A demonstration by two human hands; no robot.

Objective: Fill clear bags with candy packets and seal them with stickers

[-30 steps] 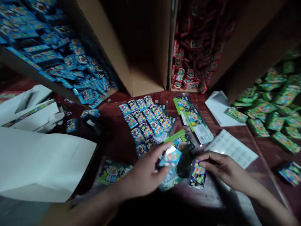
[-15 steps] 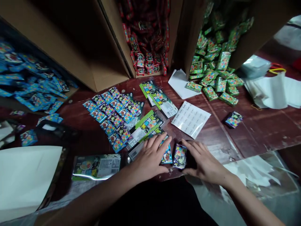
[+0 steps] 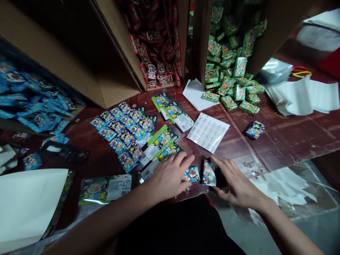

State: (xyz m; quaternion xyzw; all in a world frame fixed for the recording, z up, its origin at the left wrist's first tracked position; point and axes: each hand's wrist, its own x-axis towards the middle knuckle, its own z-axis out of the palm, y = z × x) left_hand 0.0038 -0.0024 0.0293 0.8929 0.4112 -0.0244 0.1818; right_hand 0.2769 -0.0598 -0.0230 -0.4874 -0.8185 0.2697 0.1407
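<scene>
My left hand [image 3: 167,179] rests low over the table with fingers apart. A small blue candy box [image 3: 192,174] lies between its thumb and forefinger, its left end hidden by the hand. Facing it, my right hand [image 3: 233,182] has thumb and forefinger at the ends of a small purple-black candy box [image 3: 209,173], which looks tilted. Beyond my left hand lie green-black printed packets [image 3: 162,138]. Rows of blue and purple boxes [image 3: 120,131] are laid out left of them. A white label sheet [image 3: 208,131] lies just past the two hands.
Cardboard cartons stand at the back, holding red boxes [image 3: 160,69], green boxes [image 3: 231,78] and blue boxes [image 3: 39,102]. One printed packet [image 3: 106,187] lies by my left forearm. A dark box [image 3: 255,130], white papers [image 3: 302,94] and yellow-handled scissors [image 3: 302,73] are at right.
The purple-black box has shifted right with my right hand and tilted. The blue box now appears lower and wider, turned beside my left hand. The whole view has shifted slightly.
</scene>
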